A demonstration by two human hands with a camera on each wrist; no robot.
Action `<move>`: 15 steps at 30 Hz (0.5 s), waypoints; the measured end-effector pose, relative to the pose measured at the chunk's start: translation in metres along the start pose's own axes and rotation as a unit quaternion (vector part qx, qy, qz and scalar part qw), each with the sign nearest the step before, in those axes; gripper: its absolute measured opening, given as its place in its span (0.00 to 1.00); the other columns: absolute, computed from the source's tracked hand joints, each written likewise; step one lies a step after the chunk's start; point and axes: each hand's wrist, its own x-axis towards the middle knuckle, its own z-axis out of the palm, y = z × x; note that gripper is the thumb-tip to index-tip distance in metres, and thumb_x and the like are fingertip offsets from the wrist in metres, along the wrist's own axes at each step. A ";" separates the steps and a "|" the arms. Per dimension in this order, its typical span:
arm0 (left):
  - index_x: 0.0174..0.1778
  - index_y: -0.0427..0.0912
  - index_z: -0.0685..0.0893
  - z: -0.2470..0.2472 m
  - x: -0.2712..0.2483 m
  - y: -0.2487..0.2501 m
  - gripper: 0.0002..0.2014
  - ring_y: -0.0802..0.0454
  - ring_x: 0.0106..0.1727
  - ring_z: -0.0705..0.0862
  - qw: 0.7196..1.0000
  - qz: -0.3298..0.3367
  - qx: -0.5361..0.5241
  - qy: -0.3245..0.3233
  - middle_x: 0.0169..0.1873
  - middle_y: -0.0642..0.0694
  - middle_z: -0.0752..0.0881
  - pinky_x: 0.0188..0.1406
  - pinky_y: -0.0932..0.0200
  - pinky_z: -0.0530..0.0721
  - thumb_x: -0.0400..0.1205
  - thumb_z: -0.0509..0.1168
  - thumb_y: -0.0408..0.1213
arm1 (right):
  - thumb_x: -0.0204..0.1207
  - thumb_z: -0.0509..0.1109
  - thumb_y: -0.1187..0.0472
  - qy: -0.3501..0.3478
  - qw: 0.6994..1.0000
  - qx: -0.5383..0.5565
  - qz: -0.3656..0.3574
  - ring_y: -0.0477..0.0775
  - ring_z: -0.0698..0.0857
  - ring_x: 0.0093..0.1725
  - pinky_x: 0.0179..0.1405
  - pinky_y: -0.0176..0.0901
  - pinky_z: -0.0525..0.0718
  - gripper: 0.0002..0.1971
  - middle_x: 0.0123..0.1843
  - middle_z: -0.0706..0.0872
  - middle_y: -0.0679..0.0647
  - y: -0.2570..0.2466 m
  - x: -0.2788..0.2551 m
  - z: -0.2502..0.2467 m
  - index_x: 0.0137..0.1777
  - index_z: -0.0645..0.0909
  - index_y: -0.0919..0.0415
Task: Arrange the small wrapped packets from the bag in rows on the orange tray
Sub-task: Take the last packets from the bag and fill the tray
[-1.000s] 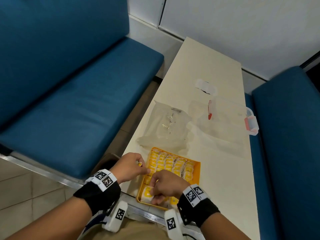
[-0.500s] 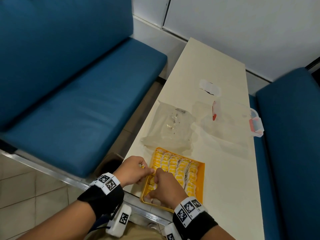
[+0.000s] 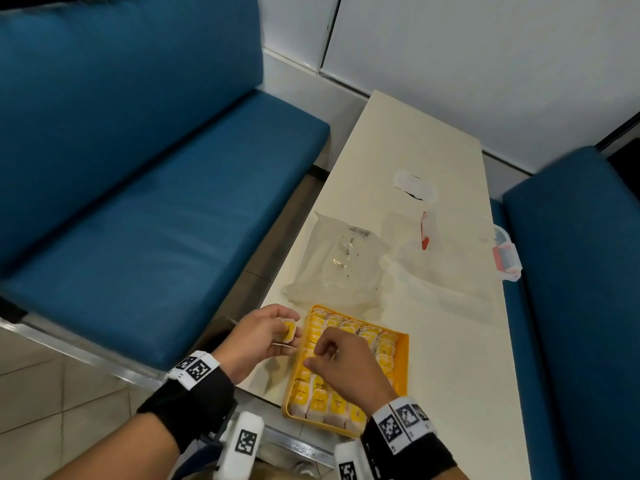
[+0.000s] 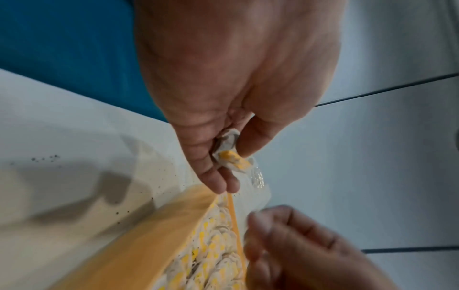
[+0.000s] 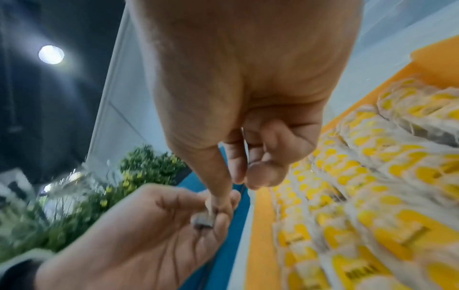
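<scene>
Left hand: the left hand (image 3: 258, 336) is hovering just left of the tray, at the table's near edge, fingers curled and pinching one packet (image 3: 289, 332) between thumb and fingertips; the left wrist view shows the same packet (image 4: 232, 160) sitting in the pinch with its yellow label facing out.
Right hand: the right hand (image 3: 341, 367) is hanging over the middle of the tray, fingers curled in and clenched; the right wrist view shows its forefinger pointing down toward the left hand (image 5: 139, 231), and nothing is showing in its grasp.
Tray: the orange tray (image 3: 401, 358) is lying at the near end of the table, close to the edge by the person.
Packets: rows of white packets with yellow labels (image 3: 372, 336) are filling the tray, standing tight against each other; a further row (image 3: 318, 403) is lying flat along the near wall.
Bag: a clear, crumpled bag (image 3: 341, 265) is lying just beyond the tray, touching or nearly touching its far edge; I cannot tell which.
Table: the cream table (image 3: 460, 375) is running away from the person between two blue benches (image 3: 145, 216).
Other things: a second clear bag with a red strip (image 3: 424, 230) is lying right of the first, a small white wrapper (image 3: 415, 185) farther back, and a clear box with red clips (image 3: 505, 258) is sitting at the right edge.
</scene>
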 end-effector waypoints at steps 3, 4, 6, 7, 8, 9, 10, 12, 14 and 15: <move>0.58 0.40 0.85 0.005 0.001 -0.004 0.12 0.43 0.51 0.91 0.998 0.053 0.041 0.000 0.53 0.36 0.90 0.60 0.44 0.90 0.86 0.61 0.22 | 0.69 0.81 0.53 0.036 0.988 0.148 -0.004 0.52 0.87 0.27 0.27 0.41 0.81 0.10 0.38 0.86 0.53 -0.012 0.001 -0.009 0.43 0.82 0.52; 0.59 0.42 0.86 0.008 0.001 -0.007 0.12 0.41 0.54 0.91 0.997 0.069 0.046 -0.009 0.56 0.38 0.88 0.62 0.43 0.89 0.87 0.62 0.23 | 0.70 0.81 0.53 0.040 0.985 0.167 0.001 0.53 0.89 0.28 0.26 0.40 0.80 0.10 0.39 0.86 0.53 -0.015 0.002 -0.009 0.45 0.83 0.53; 0.61 0.43 0.86 0.013 0.000 -0.010 0.13 0.39 0.60 0.89 0.995 0.085 0.026 -0.033 0.59 0.43 0.87 0.66 0.41 0.87 0.87 0.62 0.24 | 0.73 0.79 0.56 0.052 0.982 0.184 0.011 0.53 0.90 0.29 0.24 0.40 0.78 0.09 0.40 0.87 0.52 -0.018 0.004 -0.006 0.48 0.82 0.55; 0.62 0.43 0.86 0.015 -0.001 -0.010 0.13 0.40 0.61 0.89 0.995 0.091 0.019 -0.045 0.59 0.45 0.88 0.66 0.41 0.87 0.88 0.63 0.24 | 0.74 0.78 0.58 0.061 0.980 0.188 0.015 0.53 0.90 0.29 0.24 0.40 0.78 0.08 0.39 0.87 0.53 -0.018 0.006 -0.004 0.48 0.83 0.56; 0.62 0.44 0.86 0.016 -0.001 -0.010 0.13 0.41 0.62 0.89 0.994 0.097 0.017 -0.055 0.59 0.46 0.89 0.67 0.42 0.87 0.88 0.63 0.25 | 0.75 0.77 0.60 0.069 0.978 0.194 0.019 0.53 0.89 0.29 0.24 0.41 0.79 0.06 0.38 0.87 0.53 -0.018 0.006 -0.003 0.47 0.83 0.57; 0.63 0.45 0.85 0.016 -0.001 -0.011 0.13 0.42 0.61 0.90 0.993 0.103 0.022 -0.062 0.59 0.48 0.89 0.66 0.43 0.87 0.88 0.63 0.25 | 0.75 0.77 0.62 0.074 0.976 0.204 0.023 0.53 0.89 0.29 0.25 0.42 0.79 0.04 0.37 0.88 0.54 -0.017 0.006 -0.002 0.46 0.84 0.59; 0.63 0.45 0.86 0.015 -0.002 -0.011 0.13 0.44 0.61 0.90 0.992 0.107 0.028 -0.065 0.59 0.49 0.90 0.65 0.44 0.88 0.88 0.63 0.26 | 0.75 0.76 0.64 0.078 0.973 0.217 0.027 0.53 0.88 0.29 0.26 0.42 0.79 0.03 0.36 0.87 0.54 -0.016 0.006 -0.002 0.45 0.84 0.60; 0.61 0.45 0.87 0.013 -0.004 -0.010 0.11 0.46 0.58 0.90 0.990 0.113 0.051 -0.061 0.55 0.49 0.91 0.61 0.46 0.89 0.87 0.65 0.27 | 0.75 0.76 0.66 0.086 0.968 0.236 0.027 0.52 0.87 0.28 0.26 0.42 0.79 0.03 0.34 0.87 0.54 -0.016 0.005 -0.005 0.45 0.84 0.61; 0.57 0.46 0.88 0.009 -0.005 -0.009 0.09 0.48 0.53 0.91 0.987 0.124 0.092 -0.045 0.51 0.45 0.92 0.53 0.51 0.89 0.86 0.68 0.29 | 0.74 0.76 0.68 0.089 0.969 0.229 0.014 0.50 0.87 0.29 0.26 0.37 0.79 0.05 0.32 0.86 0.52 -0.017 0.005 -0.010 0.46 0.84 0.60; 0.54 0.46 0.89 0.008 -0.005 -0.009 0.08 0.49 0.51 0.91 0.985 0.129 0.104 -0.040 0.49 0.44 0.93 0.51 0.52 0.88 0.85 0.69 0.29 | 0.74 0.76 0.69 0.087 0.971 0.223 0.006 0.50 0.87 0.29 0.26 0.35 0.79 0.06 0.32 0.86 0.51 -0.018 0.004 -0.012 0.47 0.84 0.59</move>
